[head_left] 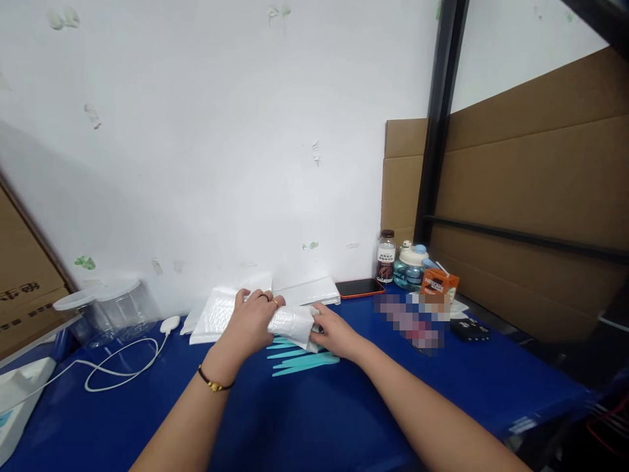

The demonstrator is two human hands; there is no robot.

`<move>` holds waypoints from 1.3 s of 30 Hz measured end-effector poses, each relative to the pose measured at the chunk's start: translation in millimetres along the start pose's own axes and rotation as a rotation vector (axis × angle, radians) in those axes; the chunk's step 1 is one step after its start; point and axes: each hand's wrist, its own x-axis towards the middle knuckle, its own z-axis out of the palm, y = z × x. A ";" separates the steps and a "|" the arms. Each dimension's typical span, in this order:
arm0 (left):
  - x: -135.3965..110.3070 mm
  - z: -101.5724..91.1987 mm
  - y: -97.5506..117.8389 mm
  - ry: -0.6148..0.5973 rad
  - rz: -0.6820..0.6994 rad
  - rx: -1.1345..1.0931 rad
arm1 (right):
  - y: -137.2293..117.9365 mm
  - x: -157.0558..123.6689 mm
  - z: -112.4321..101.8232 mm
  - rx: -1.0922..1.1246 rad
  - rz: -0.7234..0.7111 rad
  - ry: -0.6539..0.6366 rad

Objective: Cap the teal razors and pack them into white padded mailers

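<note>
My left hand is curled over a small white bubble mailer, gripping its left part. My right hand pinches the mailer's right end. Both hands hold it just above several teal plastic sticks lying on the blue table. Behind the hands lies a stack of white bubble mailers, and a second stack of white mailers lies by the wall. A thin bracelet is on my left wrist.
A phone with an orange case, a brown-capped bottle, a blue water jug and an orange carton stand at the back right. Clear jars and a white cable lie at left. Cardboard lines the right side.
</note>
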 end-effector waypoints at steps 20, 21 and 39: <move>-85.3 52.0 -136.3 -0.443 -0.558 -0.068 | 22.0 -9.2 -25.0 -0.165 0.053 -0.230; -86.6 51.2 -136.2 -0.419 -0.574 -0.074 | 22.6 -9.5 -22.6 -0.131 0.058 -0.249; -26.4 87.1 16.9 -0.265 0.214 -0.628 | 54.5 -6.6 -47.5 0.672 0.445 0.068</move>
